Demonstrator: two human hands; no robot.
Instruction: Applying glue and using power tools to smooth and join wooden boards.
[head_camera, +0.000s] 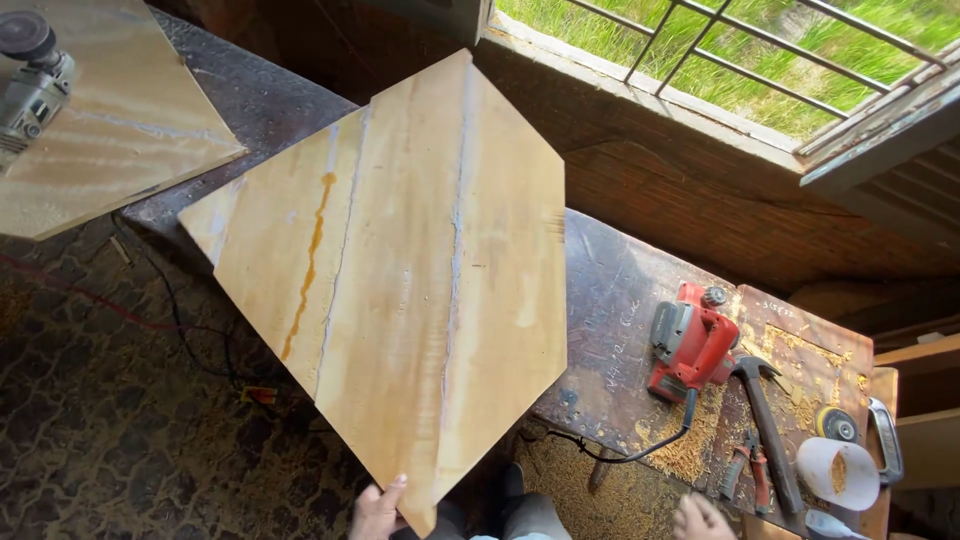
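A large six-sided panel of pale glued-up boards (400, 260) lies tilted across the dark workbench (610, 300), its lower corner hanging over the floor. It has light filler lines and an orange streak. My left hand (378, 512) grips that lower corner at the bottom of the view. My right hand (700, 520) shows only partly at the bottom edge, next to the bench's near edge and apart from the panel. Its fingers are hidden.
A red electric planer (690, 345), a hammer (765, 425), red-handled pliers (750, 468), a white cup (838, 472) and sawdust sit on the bench's right end. A second panel (130, 130) with a grey power tool (30, 85) is upper left. A barred window (720, 50) lies behind.
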